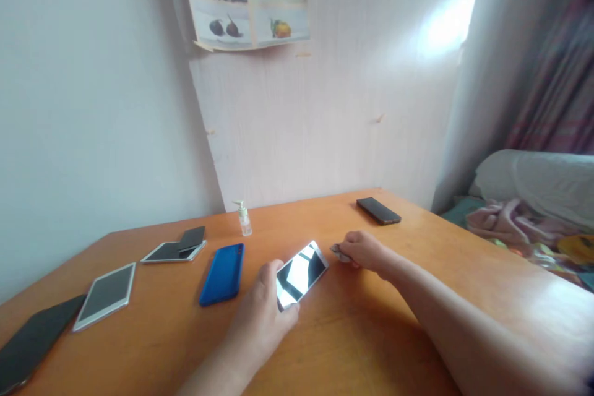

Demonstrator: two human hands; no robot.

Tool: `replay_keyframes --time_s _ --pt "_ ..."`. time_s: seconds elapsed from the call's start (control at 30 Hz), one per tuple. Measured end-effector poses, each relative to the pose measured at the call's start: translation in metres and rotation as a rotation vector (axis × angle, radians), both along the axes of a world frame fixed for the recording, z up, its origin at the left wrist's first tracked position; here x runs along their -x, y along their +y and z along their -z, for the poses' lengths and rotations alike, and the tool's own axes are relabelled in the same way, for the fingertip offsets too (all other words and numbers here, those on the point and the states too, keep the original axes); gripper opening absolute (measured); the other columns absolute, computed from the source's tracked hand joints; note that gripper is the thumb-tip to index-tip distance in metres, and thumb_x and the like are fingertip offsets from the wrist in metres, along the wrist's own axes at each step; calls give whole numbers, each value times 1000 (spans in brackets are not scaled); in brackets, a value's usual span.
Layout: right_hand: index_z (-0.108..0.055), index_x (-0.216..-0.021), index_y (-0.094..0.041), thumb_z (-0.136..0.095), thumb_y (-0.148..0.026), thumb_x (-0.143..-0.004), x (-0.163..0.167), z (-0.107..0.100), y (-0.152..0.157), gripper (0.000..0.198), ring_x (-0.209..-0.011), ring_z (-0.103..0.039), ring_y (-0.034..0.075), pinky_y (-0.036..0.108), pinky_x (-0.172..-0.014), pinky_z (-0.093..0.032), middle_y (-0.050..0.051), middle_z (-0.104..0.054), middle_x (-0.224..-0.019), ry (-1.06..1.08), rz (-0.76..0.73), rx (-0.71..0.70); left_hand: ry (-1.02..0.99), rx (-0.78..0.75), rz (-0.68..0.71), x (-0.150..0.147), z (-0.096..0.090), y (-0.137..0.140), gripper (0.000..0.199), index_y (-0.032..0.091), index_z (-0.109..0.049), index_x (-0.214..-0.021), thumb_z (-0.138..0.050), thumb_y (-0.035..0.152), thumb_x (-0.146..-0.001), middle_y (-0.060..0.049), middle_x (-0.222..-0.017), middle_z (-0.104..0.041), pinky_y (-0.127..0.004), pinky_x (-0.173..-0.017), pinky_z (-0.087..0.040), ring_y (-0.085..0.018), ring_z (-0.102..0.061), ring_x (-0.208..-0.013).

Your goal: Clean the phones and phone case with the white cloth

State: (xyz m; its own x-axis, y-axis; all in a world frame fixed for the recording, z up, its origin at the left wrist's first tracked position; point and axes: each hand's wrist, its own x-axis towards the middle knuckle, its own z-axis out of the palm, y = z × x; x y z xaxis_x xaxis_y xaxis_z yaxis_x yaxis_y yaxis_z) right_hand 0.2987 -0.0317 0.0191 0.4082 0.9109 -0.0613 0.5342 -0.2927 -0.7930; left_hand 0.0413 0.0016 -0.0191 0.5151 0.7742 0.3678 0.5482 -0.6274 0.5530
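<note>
A white-edged smartphone [302, 273] is tilted in my left hand [266, 303], its glossy screen facing up with a bright reflection. The fingers and thumb grip it by its lower left end. To the right of the phone, and apart from it, my right hand [366, 251] is closed on a small crumpled greyish cloth [341, 253]. Most of that cloth is hidden inside the fingers. Left of my left hand lies a blue phone [223, 274], back or case side up. Behind it stands a small clear pump bottle [244, 221] with a pale top.
On the wooden table [371, 328], a dark phone [378, 210] lies at the back right. At left are a white tablet [106, 296], another white-framed device [160, 252] under a small dark item [192, 237], and a black flat object [37, 343]. Bedding [533, 179] lies beyond the right edge.
</note>
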Motion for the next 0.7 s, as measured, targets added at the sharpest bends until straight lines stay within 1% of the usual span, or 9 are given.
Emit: replay_keyframes --time_s 0.07,0.13,0.23,0.37,0.47,0.57,0.63,0.7 --pt "-49 -58 -19 -58 -29 -75 -2 2 1 22 -43 -44 10 23 -44 -27 -2 -50 -44 33 -2 -9 -24 -18 12 1 3 2 54 22 -43 -125 -63 23 -74 -10 -125 -56 -40 -96 -45 -26 -56 -115" --pt "-49 -59 -20 -58 -30 -75 -3 4 3 21 -43 -45 10 23 -44 -28 -3 -50 -45 69 -23 -21 -37 -25 15 2 3 2 55 23 -43 -125 -63 24 -74 -9 -124 -56 -41 -96 -46 -27 -56 -115" --pt "-49 -59 -20 -59 -29 -73 -3 8 5 19 -44 -43 10 22 -44 -28 -4 -48 -45 96 -46 -40 -31 -22 21 3 1 2 55 22 -43 -126 -63 26 -75 -9 -122 -57 -42 -95 -48 -27 -58 -114" --pt "-49 -56 -19 -63 -25 -67 -2 9 7 20 -44 -39 9 23 -43 -24 -5 -45 -46 78 -27 -69 -21 4 25 5 0 2 51 24 -43 -125 -62 29 -78 -9 -120 -57 -41 -91 -50 -26 -61 -107" --pt "-49 -58 -19 -61 -25 -70 0 7 8 18 -44 -40 9 23 -44 -25 -4 -47 -47 98 -39 -92 -30 15 23 6 0 3 51 24 -43 -125 -62 31 -78 -8 -122 -56 -40 -90 -51 -26 -60 -108" --pt "-51 -64 -19 -58 -22 -72 7 7 9 11 -45 -44 9 22 -45 -28 -3 -51 -50 113 -66 -118 -41 37 24 6 1 4 52 24 -43 -126 -62 32 -78 -8 -124 -56 -40 -91 -51 -25 -60 -110" --pt "-54 -72 -19 -58 -18 -72 13 9 11 4 -48 -47 9 21 -46 -30 -4 -55 -54 98 -73 -163 -44 51 28 7 2 4 52 25 -42 -127 -62 31 -79 -8 -125 -55 -40 -93 -50 -25 -60 -111" --pt "-55 -83 -19 -57 -15 -72 20 13 11 12 -51 -50 9 19 -48 -32 -4 -59 -59 83 -109 -227 -46 68 30 7 2 5 53 24 -41 -127 -63 31 -79 -9 -125 -55 -40 -94 -50 -26 -59 -112"
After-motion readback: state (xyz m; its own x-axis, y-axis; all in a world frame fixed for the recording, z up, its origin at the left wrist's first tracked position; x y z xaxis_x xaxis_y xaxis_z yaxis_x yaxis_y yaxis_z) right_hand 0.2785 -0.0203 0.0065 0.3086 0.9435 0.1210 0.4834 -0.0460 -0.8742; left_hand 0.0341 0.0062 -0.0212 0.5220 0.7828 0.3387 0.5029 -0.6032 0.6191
